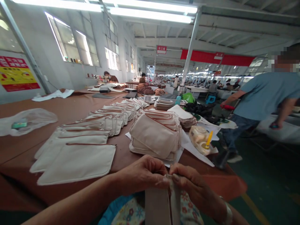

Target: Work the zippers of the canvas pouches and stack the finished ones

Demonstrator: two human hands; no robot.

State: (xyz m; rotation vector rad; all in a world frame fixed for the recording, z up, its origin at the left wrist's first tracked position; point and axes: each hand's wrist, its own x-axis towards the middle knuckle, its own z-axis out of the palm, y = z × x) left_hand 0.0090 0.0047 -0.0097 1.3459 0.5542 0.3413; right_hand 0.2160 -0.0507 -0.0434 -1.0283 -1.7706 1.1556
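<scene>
Both of my hands meet at the top end of a beige fabric pouch piece (pixel 157 204), held upright in front of my lap. My left hand (pixel 150 173) pinches its upper left edge, and my right hand (pixel 191 181) pinches the edge just beside it. A dark slit or seam runs down the piece between them. Just beyond my hands sits a stack of beige pouches (pixel 153 136). A long overlapping row of pale pouches with brown trim (pixel 79 161) spreads to the left.
A clear plastic bag (pixel 37 120) lies at the table's left. Right of the stack stand a plastic container (pixel 199 140) with a yellow-handled tool (pixel 209 139) and white sheets. A person in a blue shirt (pixel 269 93) is beside the table's right edge. Brown cloth (pixel 16 150) covers the tabletop.
</scene>
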